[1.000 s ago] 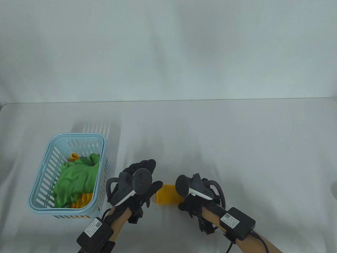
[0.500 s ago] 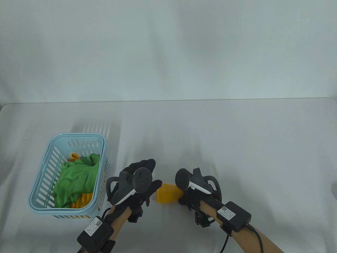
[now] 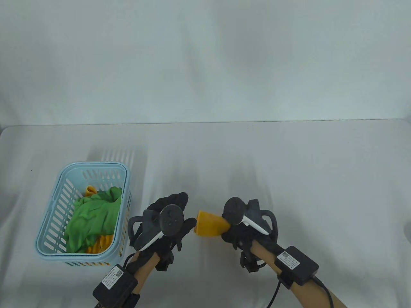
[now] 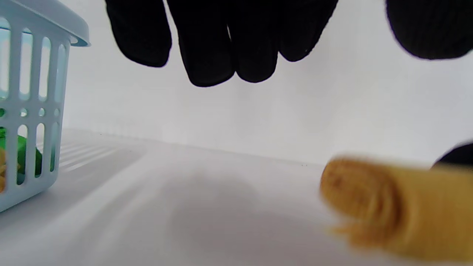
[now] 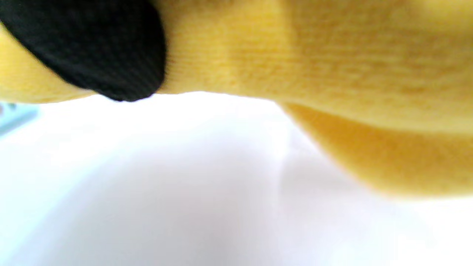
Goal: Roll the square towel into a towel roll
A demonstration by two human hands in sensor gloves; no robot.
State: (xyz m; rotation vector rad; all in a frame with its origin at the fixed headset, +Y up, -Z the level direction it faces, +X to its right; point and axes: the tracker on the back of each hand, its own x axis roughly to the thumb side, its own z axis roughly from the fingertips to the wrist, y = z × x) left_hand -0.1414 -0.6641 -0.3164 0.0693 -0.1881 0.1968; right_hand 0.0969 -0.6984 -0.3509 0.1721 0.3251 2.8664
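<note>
I have the yellow towel roll [image 3: 209, 227] gripped in my right hand [image 3: 239, 232], near the front edge of the table [image 3: 289, 166] and a little right of the basket. In the right wrist view the cloth fills the top of the frame with one gloved finger [image 5: 92, 48] wrapped over it, so the hand is clenched around the roll's right end. The left end sticks out free, pointing toward my left hand [image 3: 167, 224], and the left wrist view shows the spiral of layers on that end face [image 4: 354, 192]. The roll looks lifted just off the surface, tilted slightly, though I cannot be sure whether its loose lower flap touches the table. Holding it by one end like this makes sense to me: the squeeze keeps the layers from springing open.

My left hand sits just beside the roll's free end, thumb close to it, and grasps nothing; its fingers [image 4: 221, 44] hang loosely in the left wrist view with clear space below them. It seems poised to steady or receive the roll.

The pale blue slotted basket [image 3: 51, 224] stands to the left, holding a crumpled green cloth [image 3: 93, 218] and some orange-yellow cloth [image 3: 99, 243] beneath it. I judge the rolling itself essentially done.
</note>
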